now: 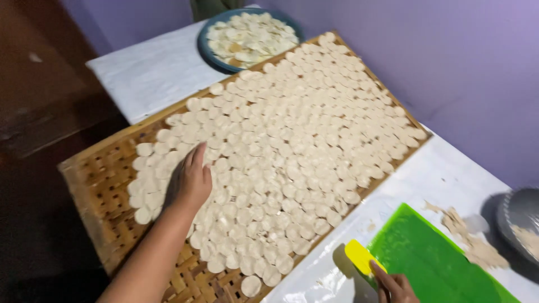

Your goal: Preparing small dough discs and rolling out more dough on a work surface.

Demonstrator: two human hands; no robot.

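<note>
A large woven bamboo tray (98,185) lies on the table, covered with several rows of small pale dough discs (292,129). My left hand (190,179) rests flat on the discs near the tray's left side, fingers together, holding nothing. At the bottom right, my right hand (396,287) grips a yellow scraper (363,257), whose blade touches the left edge of a green cutting mat (438,264). The rest of the right hand is cut off by the frame edge.
A blue round plate (209,53) piled with more discs stands at the far end. Dough scraps (469,238) lie beside the mat, next to a grey metal bowl (519,216) at the right edge. White plastic sheet (443,174) covers the table; a purple wall is behind.
</note>
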